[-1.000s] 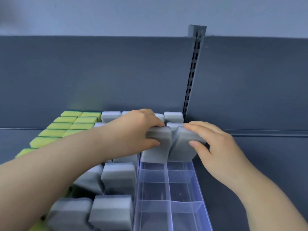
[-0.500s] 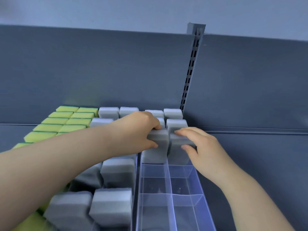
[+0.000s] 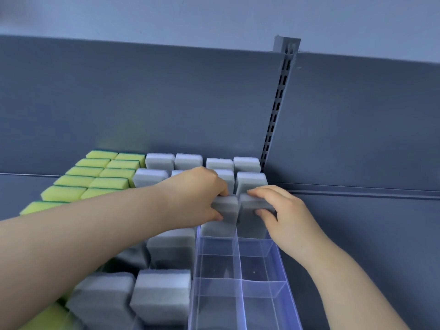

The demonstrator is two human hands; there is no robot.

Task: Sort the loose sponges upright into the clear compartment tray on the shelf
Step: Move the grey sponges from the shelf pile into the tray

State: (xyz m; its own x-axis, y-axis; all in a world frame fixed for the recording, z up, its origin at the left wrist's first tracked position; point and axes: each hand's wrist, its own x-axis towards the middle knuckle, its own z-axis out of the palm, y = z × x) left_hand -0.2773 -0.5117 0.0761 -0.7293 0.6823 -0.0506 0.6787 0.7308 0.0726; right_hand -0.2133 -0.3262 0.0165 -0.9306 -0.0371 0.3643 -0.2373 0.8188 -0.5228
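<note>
The left hand (image 3: 200, 194) curls round the top of the left grey sponge (image 3: 223, 216), thumb on its near face and fingers over its far edge. The right hand (image 3: 285, 215) grips the right grey sponge (image 3: 251, 222) in the same way, fingers across the top and thumb on the front. Both sponges stand upright, side by side and touching, one in each column of the clear tray (image 3: 193, 282), which lies on the shelf (image 3: 357, 234). Just behind them, more upright grey sponges (image 3: 247, 164) stand in rows against the back panel (image 3: 166, 103), beside a slotted post (image 3: 276, 110). Left of the tray, loose grey sponges (image 3: 162, 294) lie tilted under the left forearm. Yellow sponges (image 3: 95, 179) fill rows further left.
</note>
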